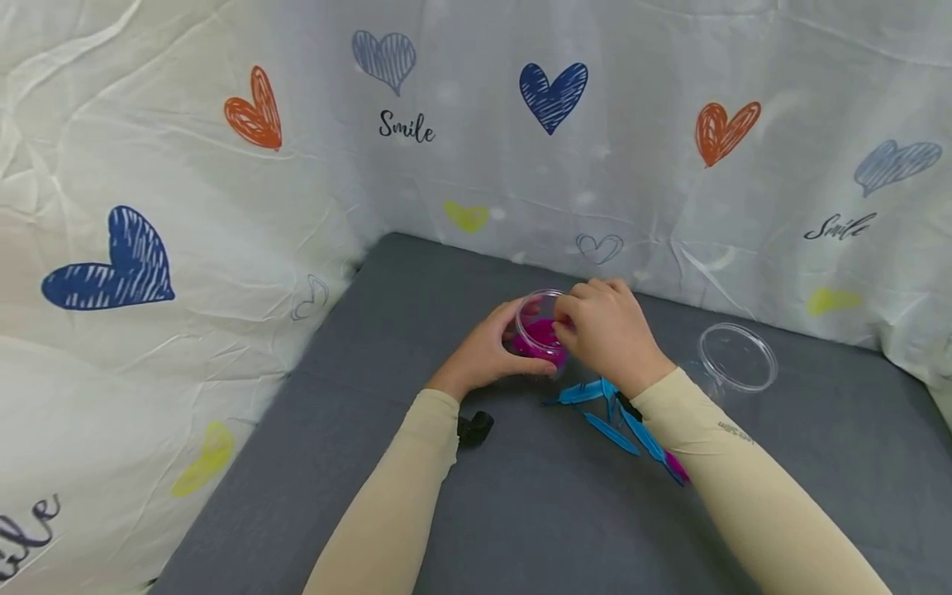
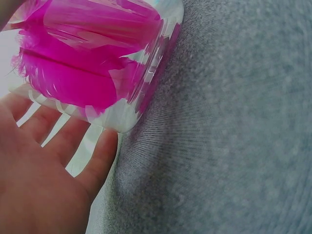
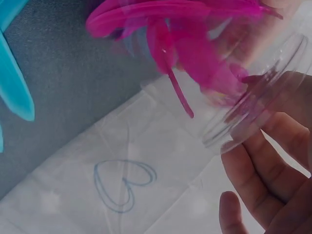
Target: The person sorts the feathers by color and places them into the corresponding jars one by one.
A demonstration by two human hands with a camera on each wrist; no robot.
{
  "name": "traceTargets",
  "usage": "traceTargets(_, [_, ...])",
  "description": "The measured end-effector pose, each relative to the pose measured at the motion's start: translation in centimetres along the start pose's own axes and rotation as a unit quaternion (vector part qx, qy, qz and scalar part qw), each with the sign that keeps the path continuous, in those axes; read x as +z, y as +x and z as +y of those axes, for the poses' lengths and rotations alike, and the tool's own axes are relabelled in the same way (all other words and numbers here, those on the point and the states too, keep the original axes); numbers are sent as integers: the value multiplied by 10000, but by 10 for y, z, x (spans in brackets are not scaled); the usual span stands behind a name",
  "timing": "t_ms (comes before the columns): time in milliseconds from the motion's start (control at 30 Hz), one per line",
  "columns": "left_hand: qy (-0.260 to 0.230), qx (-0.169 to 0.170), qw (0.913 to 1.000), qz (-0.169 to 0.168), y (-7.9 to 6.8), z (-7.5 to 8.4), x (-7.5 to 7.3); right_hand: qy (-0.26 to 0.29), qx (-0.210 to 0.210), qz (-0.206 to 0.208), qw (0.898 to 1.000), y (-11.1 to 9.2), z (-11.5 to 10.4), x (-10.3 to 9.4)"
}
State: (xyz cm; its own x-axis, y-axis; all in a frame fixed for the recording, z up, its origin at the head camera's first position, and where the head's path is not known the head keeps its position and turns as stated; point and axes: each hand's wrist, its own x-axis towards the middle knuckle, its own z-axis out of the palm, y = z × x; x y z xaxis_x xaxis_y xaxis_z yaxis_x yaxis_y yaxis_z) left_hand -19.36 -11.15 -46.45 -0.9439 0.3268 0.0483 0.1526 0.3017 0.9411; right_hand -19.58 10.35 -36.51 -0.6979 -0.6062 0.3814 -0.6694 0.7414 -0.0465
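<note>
Left hand (image 1: 485, 354): gripping the clear jar (image 2: 126, 117) between thumb and fingers.
Right hand (image 1: 606, 324): curling at the jar's mouth; whether pinching anything, cannot tell.
Magenta feathers (image 2: 73, 80): bunching inside the jar, showing bright through its transparent side.

From afar I see a smooth cream left sleeve (image 1: 383, 496) at seven o'clock and a matching right sleeve (image 1: 751, 487) at four, bearing small dark lettering (image 1: 736, 431).

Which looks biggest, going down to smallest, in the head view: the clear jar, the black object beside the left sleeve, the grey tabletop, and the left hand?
Largest to smallest:
1. Grey tabletop
2. Left hand
3. Clear jar, partly covered
4. Black object, partly hidden, so judged by what shows
</note>
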Motion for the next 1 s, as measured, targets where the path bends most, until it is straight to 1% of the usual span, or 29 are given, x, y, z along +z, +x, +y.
traceTargets(167, [-11,-30,10000,-44,2,1,3,45,54,290,9996,-11,8,-8])
traceTargets(300, [39,8,10000,-19,4,0,4,105,179,559,9982,-22,14,-16])
traceTargets(367, [93,41,9999,33,5,-1,4,160,275,634,9975,-30,17,-20])
traceTargets(433, [117,56,9999,87,5,-1,5,252,384,623,9970,-40,21,-22])
traceTargets(567, [153,40,9998,117,5,-2,5,418,678,427,9959,-67,27,-22])
traceTargets(733, [170,11,9997,172,5,-3,5,531,1062,191,9927,-109,31,-16])
traceTargets(833, [154,-17,9996,219,4,-3,4,518,1267,76,9906,-134,32,-12])
traceTargets(1000, [145,-16,9997,182,4,-3,4,365,1675,-152,9851,-175,33,-7])
